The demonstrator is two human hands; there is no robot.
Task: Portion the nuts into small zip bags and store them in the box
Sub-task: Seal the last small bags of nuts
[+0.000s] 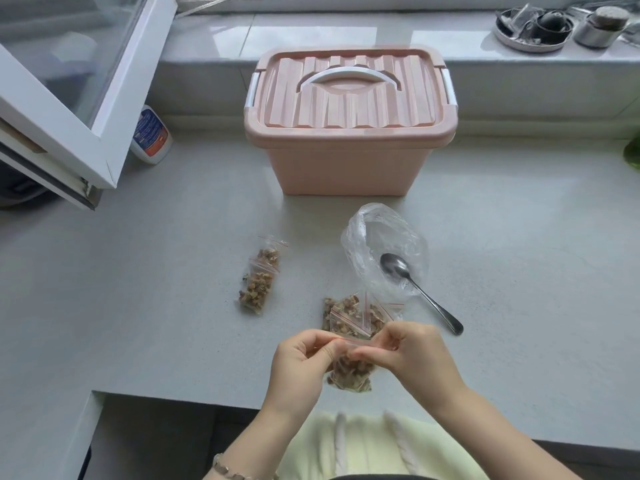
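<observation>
Pinching the red zip strip from both ends, the two hands hold a small clear zip bag of brown walnut pieces [351, 372] just above the near edge of the pale grey table [173, 306]. The left hand [304, 358] has thumb and curled fingers closed on the strip's left end; the right hand [408, 358] is closed the same way on the right end, so the bag hangs between them with the nuts sagging below the fingers. In my judgement the seal is being pressed shut, and the risk lies there: if part of the strip fails to mate, or a crumb sits in the track, the bag could open later and spill. Held so close to the table's edge, a slip could also drop it onto the lap.

Just beyond the held bag lies a loose heap of filled small zip bags [353, 315], and farther left of it a second pair of filled bags [259, 278]. Beyond and to the right of the held bag sits a crumpled clear plastic bag [384, 244] with a metal spoon [415, 289] resting in its mouth. Well beyond stands the pink plastic storage box [349, 133], lid on, so nothing is stored yet.
</observation>
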